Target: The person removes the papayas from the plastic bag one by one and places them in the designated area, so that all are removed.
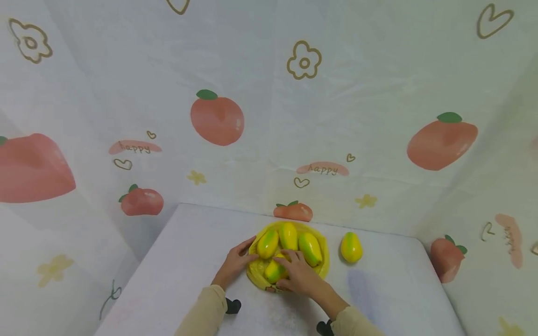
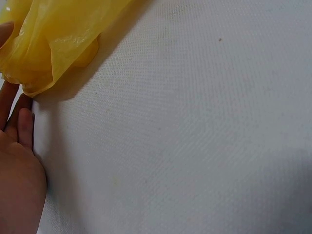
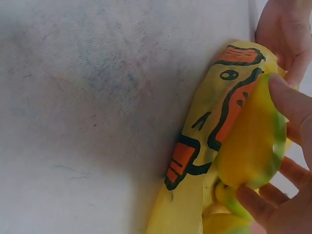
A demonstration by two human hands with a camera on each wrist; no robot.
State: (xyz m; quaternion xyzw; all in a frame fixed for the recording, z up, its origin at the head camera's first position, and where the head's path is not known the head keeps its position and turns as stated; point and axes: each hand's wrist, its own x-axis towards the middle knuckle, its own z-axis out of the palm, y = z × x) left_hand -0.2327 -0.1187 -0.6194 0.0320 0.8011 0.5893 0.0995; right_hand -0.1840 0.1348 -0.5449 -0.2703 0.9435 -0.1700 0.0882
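Note:
A yellow plastic bag (image 1: pixel 256 280) sits spread wide on the table with several yellow-green mangoes inside. My left hand (image 1: pixel 233 263) holds the bag's left edge, thumb over the rim and fingers along the outside; the left wrist view shows those fingers against the yellow plastic (image 2: pixel 53 44). At the bag's near side my right hand (image 1: pixel 301 275) grips a mango (image 3: pixel 248 136), thumb at one end and fingers at the other. That mango lies against the bag's printed cartoon side (image 3: pixel 214 107). Three other mangoes lie farther back in the bag, one of them the middle mango (image 1: pixel 287 235).
One loose mango (image 1: pixel 351 247) lies on the white table (image 1: pixel 201 242) to the right of the bag. A pale cloth (image 1: pixel 260 172) printed with fruit and flowers hangs behind and at both sides. Small dark objects (image 1: pixel 233 306) show by both wrists.

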